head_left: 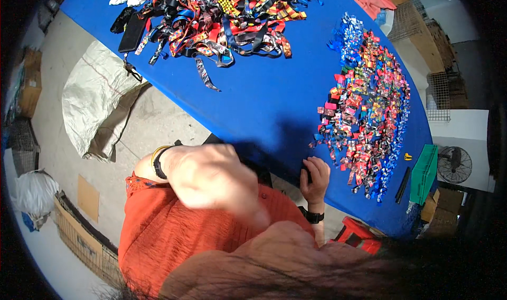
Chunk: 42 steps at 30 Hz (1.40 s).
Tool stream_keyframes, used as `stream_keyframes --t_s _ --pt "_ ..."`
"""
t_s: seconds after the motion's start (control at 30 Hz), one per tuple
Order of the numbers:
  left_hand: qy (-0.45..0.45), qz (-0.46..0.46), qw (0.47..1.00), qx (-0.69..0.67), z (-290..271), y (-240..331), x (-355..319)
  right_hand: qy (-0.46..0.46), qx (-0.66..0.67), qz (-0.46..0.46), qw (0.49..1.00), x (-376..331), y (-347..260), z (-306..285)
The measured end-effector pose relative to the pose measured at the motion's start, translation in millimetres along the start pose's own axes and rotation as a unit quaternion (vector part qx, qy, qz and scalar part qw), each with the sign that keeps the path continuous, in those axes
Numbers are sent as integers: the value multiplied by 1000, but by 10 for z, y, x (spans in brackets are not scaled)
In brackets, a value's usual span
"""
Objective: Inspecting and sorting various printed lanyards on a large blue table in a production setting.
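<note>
My right hand [315, 177] curls on the counter [274, 104] edge, perhaps pinching something dark; my left hand [211, 178] is raised, blurred, grip unclear. The folded ribbons [369, 104] lie just beyond; a careless sweep could scatter them. The tangled heap [222, 15] sits well apart, phone [132, 33] beside it.

A blue table [274, 104] carries a tangled ribbon heap [222, 15], folded ribbon pieces [367, 104] and a black phone [132, 33].

We see a matt blue cloth surface [264, 94], woven printed fabric ribbons [222, 15] upper centre, glossier folded ribbon pieces [369, 99] at right, coarse woven plastic sack [95, 99] left, crinkled orange cloth garment [158, 236].
</note>
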<state>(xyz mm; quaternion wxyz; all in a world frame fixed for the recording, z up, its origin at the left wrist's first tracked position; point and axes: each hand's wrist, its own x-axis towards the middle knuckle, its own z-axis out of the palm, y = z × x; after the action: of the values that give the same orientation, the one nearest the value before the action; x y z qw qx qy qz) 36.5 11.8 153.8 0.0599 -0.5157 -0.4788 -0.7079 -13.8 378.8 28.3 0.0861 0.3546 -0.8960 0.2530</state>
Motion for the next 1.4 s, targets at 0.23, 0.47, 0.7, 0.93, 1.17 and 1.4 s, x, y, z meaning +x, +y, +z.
stream_keyframes --t_s 0.23,0.47,0.7,0.93,1.17,1.4 --pt "240 -373 766 466 -301 -526 -466 -13 -5 5 1000 4 -12 -3" --pt "215 -487 638 556 -593 -857 -743 -8 -9 7 1000 -12 -17 -7" --pt "160 -461 666 564 -506 -1033 -731 5 -7 12 1000 -34 -7 -30" --pt "127 -441 699 548 -308 -1056 -664 30 11 15 999 15 22 -20" --pt "68 -440 735 511 -69 -1134 -475 25 12 11 1000 -30 23 -36" --pt "63 -447 731 512 -4 -1103 -463 16 9 14 1000 -20 8 -44"
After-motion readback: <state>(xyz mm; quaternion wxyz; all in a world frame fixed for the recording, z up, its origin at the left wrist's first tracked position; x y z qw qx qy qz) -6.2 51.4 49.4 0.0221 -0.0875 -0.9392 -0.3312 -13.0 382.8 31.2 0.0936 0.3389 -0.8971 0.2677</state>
